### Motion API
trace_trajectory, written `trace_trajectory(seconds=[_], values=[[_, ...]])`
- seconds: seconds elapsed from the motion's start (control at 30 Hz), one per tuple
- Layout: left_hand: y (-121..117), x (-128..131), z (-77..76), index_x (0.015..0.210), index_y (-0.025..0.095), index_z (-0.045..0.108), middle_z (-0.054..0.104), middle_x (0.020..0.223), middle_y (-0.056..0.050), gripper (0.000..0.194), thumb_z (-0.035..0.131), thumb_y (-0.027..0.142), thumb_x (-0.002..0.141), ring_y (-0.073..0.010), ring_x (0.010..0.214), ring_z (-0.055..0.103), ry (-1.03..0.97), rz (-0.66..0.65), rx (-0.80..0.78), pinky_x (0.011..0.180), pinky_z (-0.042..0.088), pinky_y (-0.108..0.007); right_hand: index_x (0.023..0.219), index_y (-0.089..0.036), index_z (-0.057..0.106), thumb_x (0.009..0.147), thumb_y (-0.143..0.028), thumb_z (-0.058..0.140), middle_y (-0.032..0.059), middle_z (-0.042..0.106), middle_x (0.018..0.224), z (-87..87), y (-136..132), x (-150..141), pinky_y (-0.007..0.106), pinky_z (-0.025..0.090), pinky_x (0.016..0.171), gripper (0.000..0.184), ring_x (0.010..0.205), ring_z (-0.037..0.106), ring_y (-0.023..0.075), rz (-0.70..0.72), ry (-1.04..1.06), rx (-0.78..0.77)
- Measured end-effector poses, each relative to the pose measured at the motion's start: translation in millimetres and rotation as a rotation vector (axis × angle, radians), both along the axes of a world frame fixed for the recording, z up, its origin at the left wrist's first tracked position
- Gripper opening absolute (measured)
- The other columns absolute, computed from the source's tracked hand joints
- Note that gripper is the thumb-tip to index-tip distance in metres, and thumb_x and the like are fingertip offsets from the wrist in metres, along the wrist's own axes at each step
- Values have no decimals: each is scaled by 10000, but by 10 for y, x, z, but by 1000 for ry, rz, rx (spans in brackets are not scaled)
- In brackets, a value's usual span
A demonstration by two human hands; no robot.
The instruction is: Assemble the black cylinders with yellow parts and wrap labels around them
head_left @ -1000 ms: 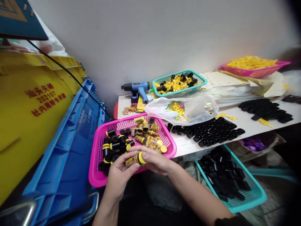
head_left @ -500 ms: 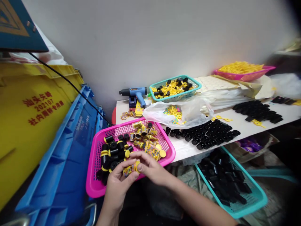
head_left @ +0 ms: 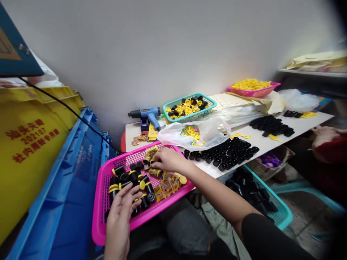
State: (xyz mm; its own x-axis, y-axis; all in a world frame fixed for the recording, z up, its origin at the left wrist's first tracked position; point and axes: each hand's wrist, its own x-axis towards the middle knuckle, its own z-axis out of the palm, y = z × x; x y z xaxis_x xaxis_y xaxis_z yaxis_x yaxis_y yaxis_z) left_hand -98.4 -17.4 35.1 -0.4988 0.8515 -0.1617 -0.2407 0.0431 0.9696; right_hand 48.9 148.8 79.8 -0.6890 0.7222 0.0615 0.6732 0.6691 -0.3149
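Observation:
My left hand [head_left: 123,209], fingers stretched and apart, is over the front left of a pink mesh basket [head_left: 98,216] and holds nothing. Black cylinders with yellow ends [head_left: 132,176] lie under and beside its fingertips. My right hand [head_left: 168,160] reaches into the back of the basket, its fingers bent down and close together among yellow printed tubes [head_left: 150,154]. What its fingertips grip is hidden. Flat yellow printed wrappers [head_left: 165,186] and a yellow disc [head_left: 183,180] lie in the basket's right part.
Behind the basket are a blue heat gun [head_left: 148,113], a teal basket [head_left: 189,116] of yellow and black parts, and a plastic bag [head_left: 214,134]. Rows of black pieces [head_left: 227,151] cover part of the table [head_left: 208,172]. Blue crates [head_left: 67,180] stand left; another person's hand [head_left: 324,133] shows right.
The yellow printed tube held between both hands has left them. My left hand has opened and moved left; my right hand has reached to the basket's back. The view has shifted right.

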Motion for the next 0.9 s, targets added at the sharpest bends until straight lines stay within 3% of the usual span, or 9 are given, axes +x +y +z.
trace_trajectory(seconds=[0.07,0.17,0.3,0.57,0.7,0.8,0.9], values=[[-15,-19,-43,1092,186,612,718,1019,-67,443,705,441,742,-177,879,678,-3,-5,-12,750,532,-243,924,-175,727,821,-428,637,123,667,965,-114,-135,43,396,418,847,288,998,559,278,130,-122,-23],[-10,-27,-76,1058,175,623,729,963,-62,449,726,452,719,-177,853,675,-7,-7,-12,728,535,-247,980,-154,717,774,-484,668,158,631,1062,-311,-316,56,448,388,873,392,1058,500,321,245,-225,44],[7,-20,-79,1038,173,631,734,942,-55,438,728,455,717,-168,838,675,1,-3,-8,723,532,-240,903,-147,715,831,-334,621,133,641,1016,-451,-347,33,424,365,845,221,1010,505,286,266,-217,86],[8,-13,-58,983,155,659,736,898,-67,426,738,460,695,-175,802,676,13,-5,-21,706,537,-258,887,-158,704,896,-320,561,92,679,955,-427,-226,144,384,311,842,216,987,546,237,170,-131,41],[21,-13,-47,937,151,671,735,871,-70,429,750,476,668,-181,788,677,26,-12,-24,696,536,-266,824,-166,699,886,-287,569,77,666,877,-410,-205,267,353,336,814,188,909,561,209,160,-43,35],[25,71,7,923,138,660,733,820,-79,471,743,516,655,-188,728,682,9,-22,-48,659,538,-279,797,-163,691,904,-286,536,85,658,839,-357,-285,357,327,383,766,225,832,561,187,192,205,141],[31,206,77,1052,152,605,730,791,-65,518,681,539,716,-198,704,688,-94,-73,-43,655,543,-307,870,-215,696,924,-287,505,80,680,896,-300,-481,428,330,394,713,211,816,560,184,380,382,324]])
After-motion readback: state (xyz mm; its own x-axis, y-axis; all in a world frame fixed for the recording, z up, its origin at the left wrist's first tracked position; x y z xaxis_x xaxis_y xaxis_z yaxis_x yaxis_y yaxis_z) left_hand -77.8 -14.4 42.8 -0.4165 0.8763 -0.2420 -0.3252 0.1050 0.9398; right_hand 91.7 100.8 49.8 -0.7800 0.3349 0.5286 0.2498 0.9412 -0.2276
